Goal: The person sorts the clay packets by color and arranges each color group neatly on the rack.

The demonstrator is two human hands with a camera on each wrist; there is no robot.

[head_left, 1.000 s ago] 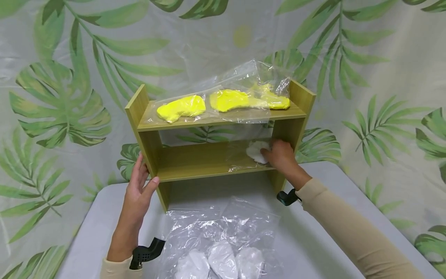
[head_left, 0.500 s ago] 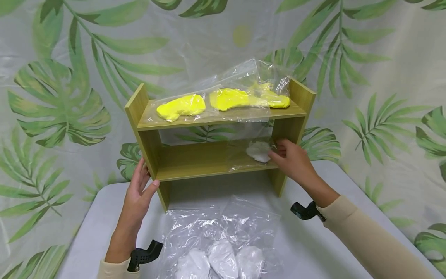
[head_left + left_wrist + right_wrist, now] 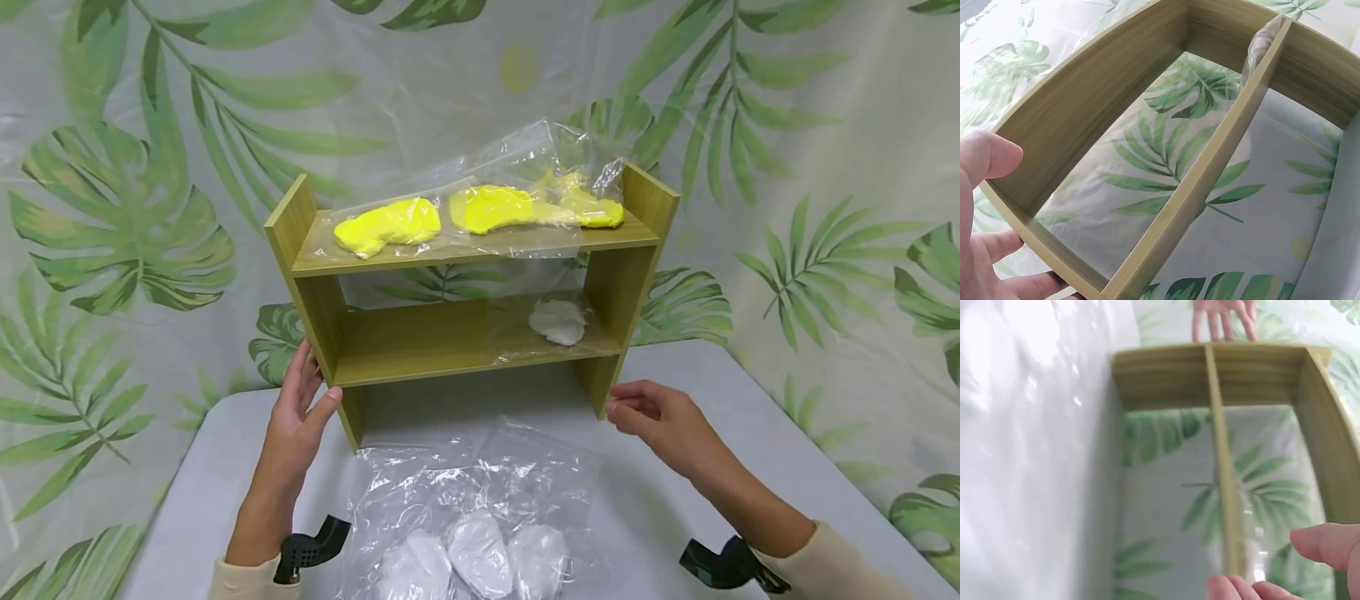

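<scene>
My left hand [image 3: 300, 412] rests against the left side of a small wooden shelf [image 3: 480, 367], its fingers along the outer face and its thumb at the front edge. In the left wrist view the thumb [image 3: 1004, 156] and fingertips show beside the side panel. My right hand [image 3: 667, 425] is off the shelf, near the foot of its right panel, fingers loosely bent with nothing between them. On the lower board, at the right end, lies a clear bag holding a white lump [image 3: 558, 322]. The upper board carries clear bags with yellow lumps [image 3: 390, 225].
More clear bags with white lumps [image 3: 480, 554] lie on the grey-white table [image 3: 652, 500] in front of the shelf. A leaf-printed cloth [image 3: 450, 92] hangs behind the table.
My right hand has let go of the bagged white lump on the lower board and drawn back down and right. The left hand has stayed at the shelf's side.
</scene>
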